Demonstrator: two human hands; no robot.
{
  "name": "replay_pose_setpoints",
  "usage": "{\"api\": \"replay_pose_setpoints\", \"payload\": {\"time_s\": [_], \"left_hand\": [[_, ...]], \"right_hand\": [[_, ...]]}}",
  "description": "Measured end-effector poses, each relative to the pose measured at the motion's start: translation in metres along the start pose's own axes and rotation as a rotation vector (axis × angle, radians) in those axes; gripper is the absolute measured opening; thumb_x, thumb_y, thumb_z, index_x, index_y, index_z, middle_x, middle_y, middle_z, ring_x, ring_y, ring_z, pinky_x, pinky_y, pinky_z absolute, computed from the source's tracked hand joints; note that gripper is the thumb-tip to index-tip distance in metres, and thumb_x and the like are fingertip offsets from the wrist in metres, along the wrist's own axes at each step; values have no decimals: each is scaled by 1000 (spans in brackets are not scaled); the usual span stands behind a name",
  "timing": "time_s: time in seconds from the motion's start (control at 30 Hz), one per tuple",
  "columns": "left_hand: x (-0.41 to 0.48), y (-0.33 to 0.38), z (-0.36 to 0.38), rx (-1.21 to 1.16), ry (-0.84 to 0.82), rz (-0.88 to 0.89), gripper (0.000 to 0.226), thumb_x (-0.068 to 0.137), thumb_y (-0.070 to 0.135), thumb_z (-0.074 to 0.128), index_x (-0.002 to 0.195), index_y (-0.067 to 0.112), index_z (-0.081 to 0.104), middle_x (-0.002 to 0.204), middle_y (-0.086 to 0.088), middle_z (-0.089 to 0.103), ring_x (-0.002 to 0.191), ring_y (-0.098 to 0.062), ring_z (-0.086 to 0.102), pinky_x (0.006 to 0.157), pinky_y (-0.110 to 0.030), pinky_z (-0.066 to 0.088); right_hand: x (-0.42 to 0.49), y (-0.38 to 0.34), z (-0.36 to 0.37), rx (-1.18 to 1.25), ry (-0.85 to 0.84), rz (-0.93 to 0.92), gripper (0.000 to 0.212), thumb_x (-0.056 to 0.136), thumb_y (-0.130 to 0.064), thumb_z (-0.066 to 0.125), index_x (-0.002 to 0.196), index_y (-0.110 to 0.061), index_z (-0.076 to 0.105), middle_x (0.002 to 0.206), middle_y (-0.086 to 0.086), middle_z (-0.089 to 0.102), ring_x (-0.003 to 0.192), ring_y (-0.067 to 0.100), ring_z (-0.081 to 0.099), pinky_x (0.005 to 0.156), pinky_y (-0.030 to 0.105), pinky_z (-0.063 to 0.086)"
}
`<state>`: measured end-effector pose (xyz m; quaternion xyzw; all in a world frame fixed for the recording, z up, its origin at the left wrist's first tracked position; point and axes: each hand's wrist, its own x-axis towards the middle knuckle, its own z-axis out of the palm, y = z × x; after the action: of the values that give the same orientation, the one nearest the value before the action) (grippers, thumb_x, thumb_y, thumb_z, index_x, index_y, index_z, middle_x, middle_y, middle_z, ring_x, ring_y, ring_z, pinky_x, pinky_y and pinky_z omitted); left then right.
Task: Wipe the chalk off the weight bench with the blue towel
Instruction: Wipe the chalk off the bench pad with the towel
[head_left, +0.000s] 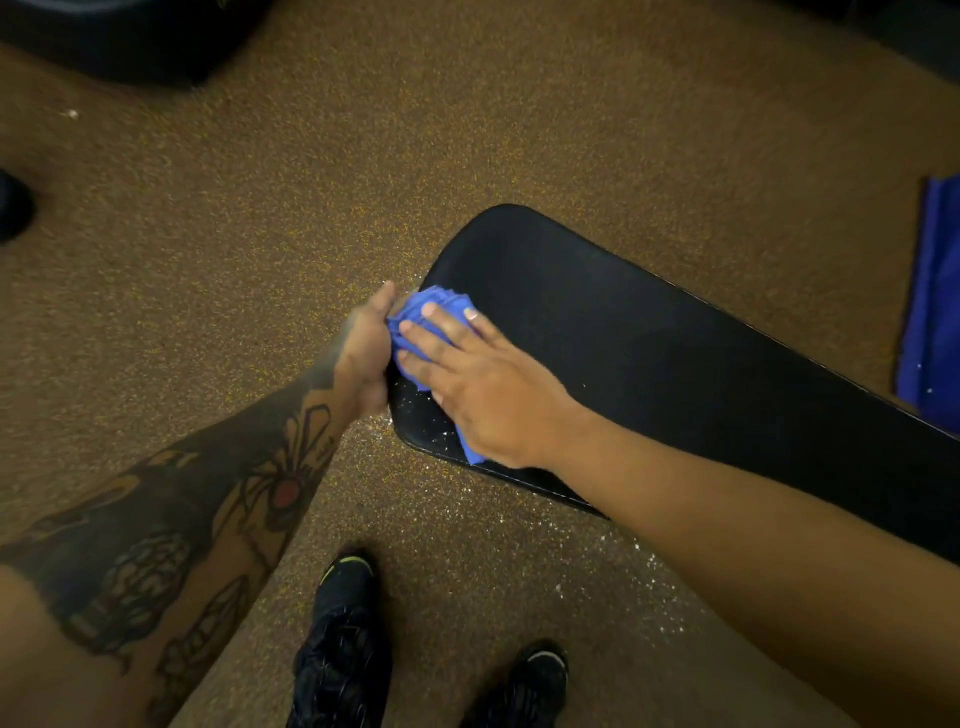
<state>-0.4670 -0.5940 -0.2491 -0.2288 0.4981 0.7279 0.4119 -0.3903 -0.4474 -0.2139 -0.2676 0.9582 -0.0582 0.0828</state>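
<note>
A long black padded weight bench (649, 338) with a rounded end runs from the middle of the view off to the lower right, above a brown speckled rubber floor (260, 234). At the bench's near-left end lies a bunched blue cloth towel (423, 312), crumpled into folds right at the pad's edge. The right hand (470, 379) lies flat on top of the towel, palm down, fingers spread and stretched out towards the edge, pressing the cloth onto the pad rather than gripping it; a corner of the towel pokes out beneath the heel of the hand. The left hand (366, 345), on a tattooed forearm, is cupped against the side of the bench end, touching the towel's left side, thumb pointing up; its fingers are hidden behind the pad edge, so it is unclear whether they curl under the bench or pinch the cloth. White chalk specks (423, 415) dot the pad just below the towel, between the two hands, and more white chalk dust (597, 561) is scattered on the floor beside and below the bench. The rest of the pad looks dark and mostly clean. Two black shoes (345, 587) stand on the floor at the bottom. A second blue fabric piece (932, 306) lies at the right edge, well apart from the hands.
</note>
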Motion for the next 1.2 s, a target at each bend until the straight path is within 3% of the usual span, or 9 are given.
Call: {"api": "replay_pose_setpoints", "payload": {"time_s": [0.17,0.33,0.5,0.67,0.83,0.97,1.07,1.13,1.2], "left_hand": [[-2,2,-2,-24,-74,16,70,99,58,16,138,15,54,127,-16,67,114,-28,66,86,-37,53],[1,6,-11,-65,-59,-36,60,97,60,31,125,15,60,95,-9,73,75,-23,72,62,-28,58],[1,7,-13,-17,-119,-40,70,94,61,33,135,9,57,119,-15,69,108,-30,68,94,-38,52],[0,9,-13,-25,-163,-69,66,97,62,29,139,17,54,122,-12,69,93,-27,70,79,-33,59],[-4,9,-9,-49,-172,-55,66,99,58,29,144,14,48,111,-13,69,79,-24,72,67,-28,58],[-3,8,-6,-13,-177,-15,65,100,57,22,145,17,47,132,-17,63,106,-28,69,84,-33,54],[-4,7,2,-1,-151,-26,63,101,54,23,145,14,45,93,-9,75,67,-17,72,60,-21,55],[-1,5,3,53,-128,0,62,101,54,24,143,16,50,105,-8,74,83,-19,72,77,-28,55],[0,4,4,74,-101,27,60,102,52,22,137,16,55,116,-10,71,92,-21,71,85,-31,54]], "right_hand": [[7,15,-8,-6,75,168,52,98,-26,28,145,-15,47,157,6,38,149,30,26,120,49,21],[-12,-4,-1,-38,-46,-213,52,98,-26,45,149,-18,41,161,5,31,150,28,22,121,48,15],[-6,14,-9,-75,10,-15,52,100,-36,30,150,-21,39,162,6,29,151,33,16,120,51,18],[-17,-6,-2,-74,-53,-266,51,101,-32,42,151,-21,38,162,4,29,151,30,18,121,51,17],[-13,-1,-5,-80,-26,-204,51,100,-30,36,149,-20,41,161,4,30,151,30,16,120,51,19],[-28,-10,0,-98,-99,-415,54,94,-24,50,147,-20,44,162,4,29,152,29,14,122,50,14],[-27,1,2,-86,31,-167,50,94,-21,50,144,-19,48,159,7,34,151,30,20,121,49,17],[-30,-2,3,-55,112,118,49,96,-22,44,145,-17,47,159,8,34,150,31,20,121,48,16],[-36,-14,7,-51,97,93,55,93,-22,44,148,-16,43,161,8,30,151,31,17,122,50,15]]}}
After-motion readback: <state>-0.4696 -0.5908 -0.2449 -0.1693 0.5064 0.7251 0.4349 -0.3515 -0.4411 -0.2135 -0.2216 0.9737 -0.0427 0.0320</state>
